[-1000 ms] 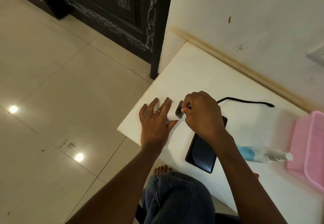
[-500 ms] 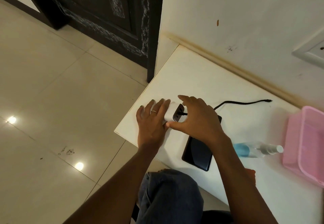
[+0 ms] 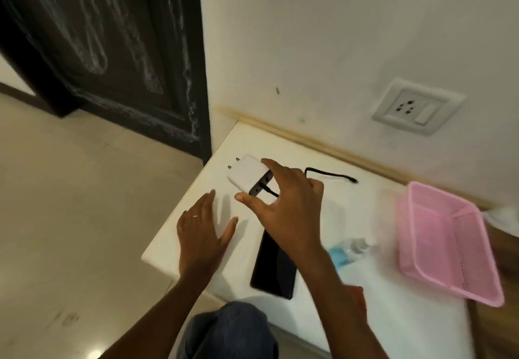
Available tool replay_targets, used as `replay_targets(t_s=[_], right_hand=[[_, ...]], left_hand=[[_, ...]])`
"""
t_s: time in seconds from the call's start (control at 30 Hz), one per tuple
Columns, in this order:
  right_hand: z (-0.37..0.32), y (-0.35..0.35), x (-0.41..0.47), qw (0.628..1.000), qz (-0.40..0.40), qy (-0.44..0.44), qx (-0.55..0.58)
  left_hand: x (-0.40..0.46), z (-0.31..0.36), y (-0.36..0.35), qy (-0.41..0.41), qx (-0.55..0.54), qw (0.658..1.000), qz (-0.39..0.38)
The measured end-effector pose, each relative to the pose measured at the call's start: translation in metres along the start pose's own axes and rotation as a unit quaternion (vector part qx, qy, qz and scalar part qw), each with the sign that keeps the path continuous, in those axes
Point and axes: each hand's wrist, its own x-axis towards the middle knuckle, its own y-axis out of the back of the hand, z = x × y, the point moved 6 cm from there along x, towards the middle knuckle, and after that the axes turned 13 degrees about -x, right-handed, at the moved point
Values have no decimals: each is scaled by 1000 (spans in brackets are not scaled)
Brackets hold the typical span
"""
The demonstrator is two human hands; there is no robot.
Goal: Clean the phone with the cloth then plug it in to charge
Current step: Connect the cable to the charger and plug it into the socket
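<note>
Left hand flat and relaxed on the table, gripping nothing; right hand pinches the white charger, cable already in it; phone flat under that wrist, cable end not in it; wall socket empty. Plugging in looks left to do; cleaning cannot be judged. Pink basket at right looks empty.

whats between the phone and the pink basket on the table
A blue spray bottle lies on its side between the phone and the pink basket, blurred in the head view.
</note>
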Motion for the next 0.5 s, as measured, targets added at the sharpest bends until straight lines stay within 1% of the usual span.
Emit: replay_targets(t_s=[0.07, 0.17, 0.23, 0.3, 0.37, 0.43, 0.5], right_hand=[[7, 34, 3, 995, 66, -36, 60], [14, 86, 16, 986, 123, -36, 104], [17, 119, 29, 982, 147, -24, 118], [17, 143, 42, 981, 152, -14, 116], [14, 163, 51, 980, 157, -12, 120], [12, 177, 59, 976, 160, -16, 144], [11, 190, 64, 971, 165, -21, 169]], left_hand=[[2, 6, -3, -12, 26, 999, -19], [-2, 17, -6, -43, 52, 997, -43], [-6, 38, -9, -70, 44, 996, -46], [-7, 74, -12, -91, -5, 995, -41], [-4, 123, -13, -108, -80, 990, -38], [-2, 179, -12, -133, -158, 978, -42], [-6, 234, -6, -174, -233, 955, -63]])
